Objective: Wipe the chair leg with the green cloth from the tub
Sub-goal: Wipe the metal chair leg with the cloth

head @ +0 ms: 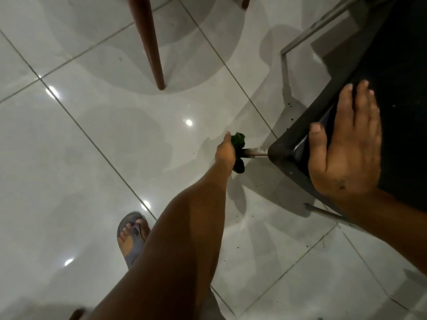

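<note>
A: Head view, looking down at the floor (92, 158). How far along is this looking to you?

B: Well into the wiping, I'd judge. The left hand (225, 151) is reaching down and closing its grip around the green cloth (238, 140), and the cloth is sitting wrapped around the chair leg (256, 153), low down and close to the tiles. So the fetching from the tub looks done; no tub is showing here at all.

A: And the other hand?

B: The right hand (346, 144) is lying flat and open on the near left corner of the dark chair seat (392, 77), gripping nothing, seemingly steadying the chair.

A: What is still left?

B: Hard to say exactly. A short stretch of the leg between the cloth and the seat is showing bare; whether it has been rubbed yet, I cannot tell. The part below the cloth is hidden by the hand.

A: How is the leg itself looking?

B: Thin, pale grey metal, slanting out from under the seat corner, with darker smudges near the cloth. Small dark specks are lying scattered on the tiles around it, to the near side mostly.

A: And the cloth?

B: Dark green, bunched and crumpled, one fold sticking out on the far side of the fist and another hanging out on the near side. Most of it is hiding inside the hand.
</note>
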Tool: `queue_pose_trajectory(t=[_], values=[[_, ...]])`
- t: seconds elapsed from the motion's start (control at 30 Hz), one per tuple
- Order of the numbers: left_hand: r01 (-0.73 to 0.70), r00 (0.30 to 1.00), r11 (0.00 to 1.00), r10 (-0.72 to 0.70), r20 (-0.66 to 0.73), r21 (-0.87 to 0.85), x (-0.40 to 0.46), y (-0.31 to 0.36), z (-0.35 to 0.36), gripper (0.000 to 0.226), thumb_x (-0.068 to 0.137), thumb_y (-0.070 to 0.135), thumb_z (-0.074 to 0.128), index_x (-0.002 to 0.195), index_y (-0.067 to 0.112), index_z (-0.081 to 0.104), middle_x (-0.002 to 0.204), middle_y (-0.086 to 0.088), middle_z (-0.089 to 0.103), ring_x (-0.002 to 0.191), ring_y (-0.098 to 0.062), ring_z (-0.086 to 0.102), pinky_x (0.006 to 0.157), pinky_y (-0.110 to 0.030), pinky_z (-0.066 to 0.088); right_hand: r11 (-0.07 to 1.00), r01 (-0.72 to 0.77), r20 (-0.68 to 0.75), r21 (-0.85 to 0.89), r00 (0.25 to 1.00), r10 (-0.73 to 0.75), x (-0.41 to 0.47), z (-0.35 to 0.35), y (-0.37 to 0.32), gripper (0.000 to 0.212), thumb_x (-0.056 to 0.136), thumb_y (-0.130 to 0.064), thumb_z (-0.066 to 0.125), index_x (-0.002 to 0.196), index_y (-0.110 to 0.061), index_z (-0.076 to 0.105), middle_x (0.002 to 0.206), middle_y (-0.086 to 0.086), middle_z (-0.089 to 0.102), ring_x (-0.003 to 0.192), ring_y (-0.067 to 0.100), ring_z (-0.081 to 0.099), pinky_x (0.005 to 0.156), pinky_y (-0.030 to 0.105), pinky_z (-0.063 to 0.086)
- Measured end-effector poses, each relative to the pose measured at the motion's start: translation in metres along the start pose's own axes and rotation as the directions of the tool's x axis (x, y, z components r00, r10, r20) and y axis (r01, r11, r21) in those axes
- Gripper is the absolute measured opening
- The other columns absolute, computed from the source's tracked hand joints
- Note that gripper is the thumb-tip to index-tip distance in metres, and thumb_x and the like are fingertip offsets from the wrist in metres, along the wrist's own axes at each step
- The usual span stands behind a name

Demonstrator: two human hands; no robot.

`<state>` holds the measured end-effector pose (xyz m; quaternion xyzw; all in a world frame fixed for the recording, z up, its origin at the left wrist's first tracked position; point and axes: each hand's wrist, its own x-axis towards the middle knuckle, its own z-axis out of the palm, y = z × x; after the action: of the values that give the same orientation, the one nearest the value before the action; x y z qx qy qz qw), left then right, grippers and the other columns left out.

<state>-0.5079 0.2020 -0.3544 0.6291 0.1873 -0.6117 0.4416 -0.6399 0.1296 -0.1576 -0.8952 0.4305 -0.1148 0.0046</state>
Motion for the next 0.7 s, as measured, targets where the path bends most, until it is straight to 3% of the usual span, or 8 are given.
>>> queue_pose_trajectory(t=[0.03, 0.1, 0.2, 0.33, 0.47, 0.5, 0.57, 0.7], values=[[0.003, 1.0, 1.0, -0.003, -0.018, 0.004, -0.007, 0.001, 0.002, 0.059, 0.104, 0.055, 0.039, 0.13, 0.012, 0.071, 0.11, -0.01, 0.076, 0.098, -0.034, 0.072, 0.104, -0.044, 0.052, 1.0, -0.002, -0.004, -0.002, 1.0, 0.002, 0.0, 0.001, 0.0, 0.069, 0.108, -0.052, 0.026, 0.162, -0.01, 0.021, 0.169, 0.018, 0.021, 0.157, 0.033, 0.018, 0.128, 0.044, 0.011], [-0.061, 0.998, 0.997, 0.061, -0.007, 0.048, -0.03, 0.004, 0.006, 0.052, 0.106, 0.045, 0.04, 0.131, 0.011, 0.07, 0.104, -0.011, 0.076, 0.084, -0.027, 0.07, 0.085, -0.038, 0.056, 1.0, -0.009, 0.004, -0.008, 1.0, 0.009, 0.0, 0.001, 0.0, 0.07, 0.108, -0.053, 0.027, 0.162, -0.01, 0.02, 0.169, 0.019, 0.02, 0.157, 0.034, 0.018, 0.127, 0.045, 0.011], [-0.28, 0.96, 0.959, 0.279, 0.022, 0.047, -0.077, 0.003, 0.012, 0.042, 0.107, 0.038, 0.041, 0.128, 0.014, 0.07, 0.12, -0.013, 0.074, 0.106, -0.027, 0.069, 0.099, -0.039, 0.053, 1.0, -0.011, 0.029, -0.016, 0.999, 0.012, 0.002, -0.003, -0.003, 0.071, 0.108, -0.053, 0.025, 0.162, -0.009, 0.019, 0.169, 0.02, 0.019, 0.157, 0.036, 0.017, 0.127, 0.047, 0.012], [-0.368, 0.926, 0.93, 0.365, 0.092, 0.014, -0.117, 0.009, 0.022, 0.02, 0.097, 0.046, 0.051, 0.096, 0.039, 0.071, 0.095, 0.008, 0.074, 0.096, -0.015, 0.07, 0.087, -0.03, 0.056, 1.0, -0.016, 0.039, -0.02, 0.999, 0.017, 0.002, -0.004, -0.005, 0.071, 0.107, -0.052, 0.024, 0.162, -0.007, 0.019, 0.169, 0.022, 0.019, 0.157, 0.036, 0.017, 0.128, 0.049, 0.013], [-0.191, 0.982, 0.974, 0.19, 0.023, 0.124, -0.066, 0.029, 0.024, 0.009, 0.093, 0.028, 0.064, 0.099, 0.023, 0.069, 0.105, -0.011, 0.078, 0.101, -0.034, 0.075, 0.097, -0.048, 0.06, 0.999, -0.018, 0.03, -0.038, 0.999, 0.019, 0.002, -0.002, -0.004, 0.071, 0.108, -0.053, 0.025, 0.162, -0.008, 0.019, 0.169, 0.021, 0.019, 0.157, 0.035, 0.018, 0.128, 0.048, 0.014], [-0.104, 0.994, 0.981, 0.107, -0.008, 0.163, -0.048, 0.029, 0.021, 0.011, 0.093, 0.026, 0.065, 0.1, 0.018, 0.068, 0.11, -0.015, 0.078, 0.102, -0.039, 0.075, 0.095, -0.049, 0.061, 0.999, -0.015, 0.028, -0.04, 0.999, 0.016, 0.002, -0.002, -0.002, 0.071, 0.108, -0.053, 0.025, 0.162, -0.008, 0.02, 0.169, 0.021, 0.02, 0.157, 0.035, 0.018, 0.128, 0.048, 0.014], [0.057, 0.998, 0.984, -0.051, -0.039, 0.17, -0.027, 0.031, 0.013, 0.022, 0.096, 0.025, 0.064, 0.107, 0.007, 0.07, 0.109, -0.018, 0.076, 0.088, -0.046, 0.075, 0.077, -0.048, 0.065, 0.999, -0.009, 0.017, -0.035, 1.0, 0.009, 0.001, 0.0, -0.002, 0.071, 0.108, -0.054, 0.025, 0.162, -0.008, 0.021, 0.168, 0.021, 0.021, 0.156, 0.035, 0.019, 0.128, 0.048, 0.015], [0.077, 0.995, 0.993, -0.071, -0.063, 0.086, -0.044, 0.038, 0.007, 0.012, 0.096, 0.015, 0.061, 0.1, 0.005, 0.067, 0.101, -0.018, 0.074, 0.077, -0.038, 0.076, 0.072, -0.045, 0.066, 1.0, -0.019, 0.024, -0.014, 1.0, 0.019, 0.007, -0.002, -0.009, 0.072, 0.107, -0.053, 0.026, 0.162, -0.007, 0.022, 0.168, 0.022, 0.021, 0.157, 0.036, 0.019, 0.128, 0.048, 0.015]])
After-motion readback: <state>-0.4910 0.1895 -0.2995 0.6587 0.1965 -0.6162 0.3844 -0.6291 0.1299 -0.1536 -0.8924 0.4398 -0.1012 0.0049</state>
